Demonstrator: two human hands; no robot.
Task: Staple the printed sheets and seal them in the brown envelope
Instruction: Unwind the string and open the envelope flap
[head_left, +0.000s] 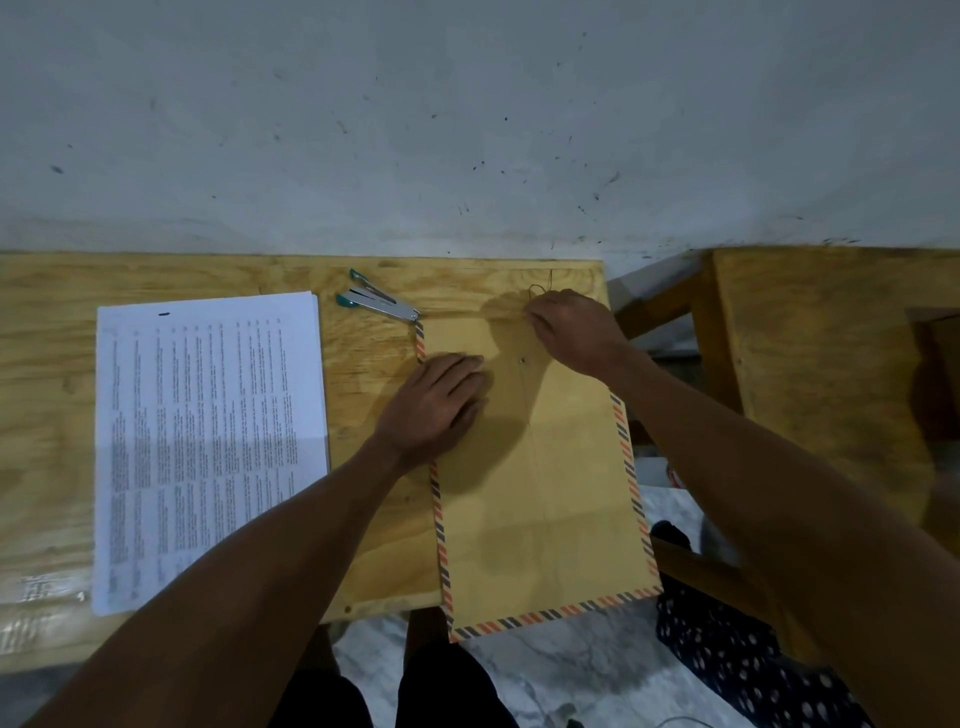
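1. The step in hand is judged to be the opening of the brown envelope (540, 499); it lies at the table's (374, 519) right edge, its near end overhanging the near edge; the thin string (540, 289) at its flap is pinched by the right hand (569, 330); the envelope is pressed flat by the left hand (436, 402), fingers straight.
2. Stapling is judged not yet done; the next move calls for the string to be unwound and the flap lifted.
3. Counted: one envelope; one stack of printed sheets (208, 441) toward the left edge; one stapler (376, 302) near the far edge, just beside the envelope's far-left corner.
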